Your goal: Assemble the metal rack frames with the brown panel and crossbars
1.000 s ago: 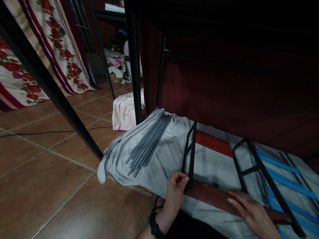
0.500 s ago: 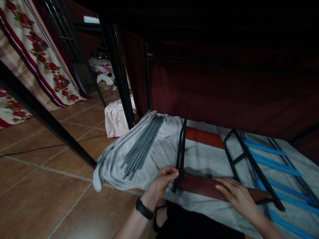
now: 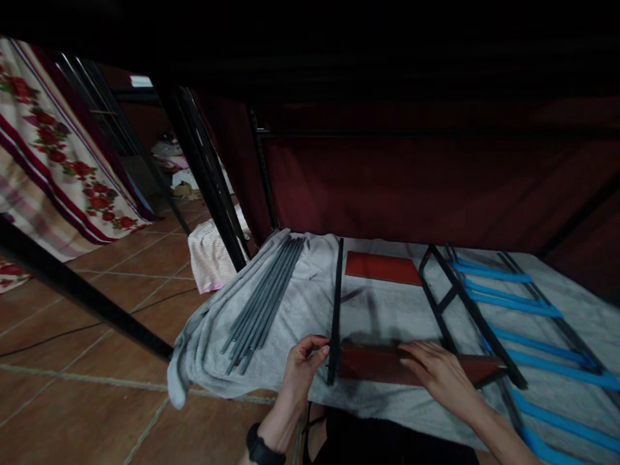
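My left hand [image 3: 306,361] is closed in a pinch at the near end of a black metal bar [image 3: 336,303]; anything between the fingertips is too small to make out. My right hand [image 3: 438,371] holds the top edge of a reddish-brown board [image 3: 371,365], with the fingers over the edge and the thumb on the front. This board spans from the black bar to a black metal frame [image 3: 448,300] on the right. Farther back lies a second reddish board [image 3: 382,267], between the same bar and frame.
Grey rods [image 3: 266,303] lie bundled on the grey blanket [image 3: 310,303], with a small dark piece [image 3: 312,277] beside them. Several blue-barred metal parts [image 3: 533,355] are at the right. A black shelf post [image 3: 203,174] and a slanting black bar [image 3: 87,294] stand left.
The view has shifted, and the black bar now looks like one straight upright line. My left fingers stay at its near end, and my right hand stays on the near board.
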The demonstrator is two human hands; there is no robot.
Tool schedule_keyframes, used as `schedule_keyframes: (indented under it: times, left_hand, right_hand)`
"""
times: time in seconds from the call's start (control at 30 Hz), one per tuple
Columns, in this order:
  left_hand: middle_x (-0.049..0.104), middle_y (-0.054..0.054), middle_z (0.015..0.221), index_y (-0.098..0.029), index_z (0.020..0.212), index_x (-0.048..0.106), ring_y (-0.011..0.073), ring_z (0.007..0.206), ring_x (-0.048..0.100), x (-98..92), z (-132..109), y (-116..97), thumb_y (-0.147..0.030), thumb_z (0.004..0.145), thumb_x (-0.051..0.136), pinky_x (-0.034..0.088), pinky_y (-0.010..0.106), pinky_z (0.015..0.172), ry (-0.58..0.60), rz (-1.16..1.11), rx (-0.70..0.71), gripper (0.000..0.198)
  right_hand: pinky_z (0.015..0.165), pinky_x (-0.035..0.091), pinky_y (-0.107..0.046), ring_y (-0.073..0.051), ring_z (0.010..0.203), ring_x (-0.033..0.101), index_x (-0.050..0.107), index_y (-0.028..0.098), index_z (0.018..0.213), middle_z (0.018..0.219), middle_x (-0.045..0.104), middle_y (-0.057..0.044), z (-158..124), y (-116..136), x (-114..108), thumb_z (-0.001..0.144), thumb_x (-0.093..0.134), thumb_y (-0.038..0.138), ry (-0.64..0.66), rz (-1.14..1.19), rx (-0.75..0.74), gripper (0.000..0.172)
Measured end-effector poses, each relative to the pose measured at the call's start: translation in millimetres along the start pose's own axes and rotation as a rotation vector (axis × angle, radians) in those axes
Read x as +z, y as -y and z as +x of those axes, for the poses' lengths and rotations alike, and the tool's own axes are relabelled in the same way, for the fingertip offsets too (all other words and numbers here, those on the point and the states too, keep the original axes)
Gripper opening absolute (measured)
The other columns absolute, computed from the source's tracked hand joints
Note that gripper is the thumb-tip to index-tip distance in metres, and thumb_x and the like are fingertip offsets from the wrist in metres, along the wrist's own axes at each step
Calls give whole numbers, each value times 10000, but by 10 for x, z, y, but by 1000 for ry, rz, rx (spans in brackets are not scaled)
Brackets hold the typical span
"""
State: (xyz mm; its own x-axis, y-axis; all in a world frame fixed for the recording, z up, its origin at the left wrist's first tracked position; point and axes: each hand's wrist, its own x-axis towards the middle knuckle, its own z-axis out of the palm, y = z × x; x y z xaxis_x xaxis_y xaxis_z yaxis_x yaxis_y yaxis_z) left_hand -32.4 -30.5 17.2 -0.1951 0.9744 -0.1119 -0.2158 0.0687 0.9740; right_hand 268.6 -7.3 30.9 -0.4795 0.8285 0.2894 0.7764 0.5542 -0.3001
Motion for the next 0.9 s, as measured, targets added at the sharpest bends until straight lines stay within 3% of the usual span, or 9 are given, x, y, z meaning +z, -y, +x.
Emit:
schedule_keyframes:
  times: [0.23, 0.33, 0.43, 0.57, 0.7, 0.8, 0.9]
  left_hand:
    - [691, 43, 838, -158, 956, 710, 145, 754, 608, 89, -59, 13, -393, 660, 792, 483, 251, 709, -1, -158, -108, 387]
    - [617, -16, 661, -160, 771, 661, 106, 612, 557, 140, -35, 35, -433, 653, 789, 476, 225, 608, -70, -182, -108, 324]
    - [553, -37, 567, -158, 642, 598, 87, 535, 502, 133, -15, 40, -438, 648, 786, 456, 209, 552, -47, -99, -68, 337]
    - [629, 3, 652, -155, 726, 652, 124, 631, 572, 81, -29, 10, -408, 634, 793, 473, 220, 601, -4, -4, 5, 304]
    - [649, 11, 709, -156, 812, 659, 133, 653, 592, 95, -63, 2, -431, 642, 784, 493, 242, 624, -16, -50, -47, 347]
    - [584, -27, 605, -161, 707, 610, 94, 545, 524, 132, -56, 13, -458, 676, 755, 451, 217, 562, -37, -60, -66, 332]
    - [527, -47, 528, -158, 635, 586, 73, 505, 461, 136, -17, -3, -435, 697, 738, 390, 193, 533, -19, 39, 8, 322]
  right_hand:
    - [816, 524, -351, -203, 929, 671, 640, 267, 1121, 1032, 718, -30, 23, 20, -17, 943, 453, 347, 8, -10, -7, 271]
    - [803, 518, -341, -196, 904, 673, 637, 267, 1119, 1010, 720, -22, 20, 21, -14, 942, 458, 339, -2, -17, -11, 262]
    - [795, 510, -338, -196, 910, 671, 634, 268, 1116, 1016, 720, -19, 16, 14, 6, 940, 471, 320, -13, -28, -18, 245]
    - [798, 499, -347, -200, 921, 666, 630, 260, 1110, 1036, 715, -22, 16, 4, 37, 940, 484, 295, -9, -47, -11, 226]
    - [806, 492, -353, -198, 929, 663, 624, 257, 1111, 1046, 713, -23, 18, 9, 35, 943, 483, 280, 6, -46, -4, 220]
    - [821, 489, -363, -200, 933, 663, 625, 245, 1105, 1043, 712, -27, 18, 17, 24, 944, 485, 280, 15, -50, 2, 217]
    - [819, 490, -360, -200, 935, 663, 625, 242, 1108, 1048, 712, -31, 13, 14, 29, 943, 487, 280, 4, -51, 5, 219]
